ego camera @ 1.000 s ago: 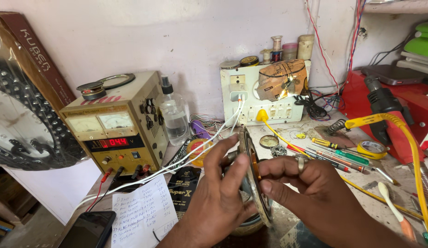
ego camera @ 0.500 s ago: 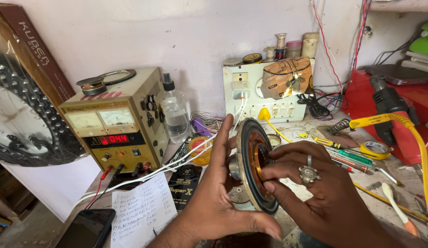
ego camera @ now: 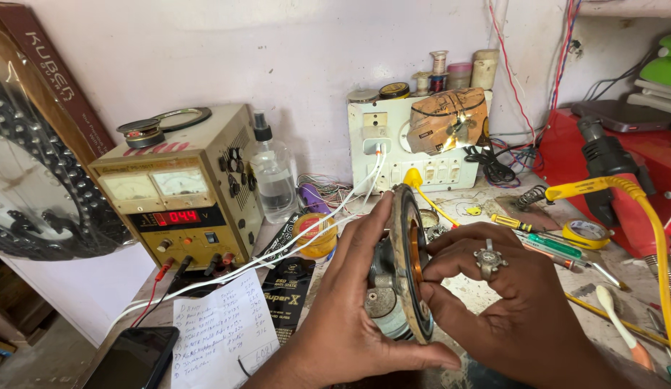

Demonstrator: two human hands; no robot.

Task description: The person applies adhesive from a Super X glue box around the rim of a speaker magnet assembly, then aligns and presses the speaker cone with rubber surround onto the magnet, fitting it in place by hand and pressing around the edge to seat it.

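A round speaker driver (ego camera: 406, 268) stands on edge over the workbench, its metal frame and magnet toward the left and its orange-rimmed cone side toward the right. My left hand (ego camera: 343, 317) cups it from the back, fingers along the top rim and thumb under the bottom edge. My right hand (ego camera: 516, 302), with a ring on one finger, presses fingertips against the cone side near the centre.
A beige bench power supply (ego camera: 180, 198) with a red display stands at left, a clear bottle (ego camera: 273, 173) beside it. White cables (ego camera: 278, 248) run to a wall socket board (ego camera: 393, 155). Screwdrivers (ego camera: 548, 245), tape roll (ego camera: 586, 232), yellow hose (ego camera: 642, 209), paper note (ego camera: 216, 328), phone (ego camera: 134, 358) lie around.
Both hands have raised the speaker and turned it more upright, edge-on to me. My right fingers have shifted from the rim onto the cone side.
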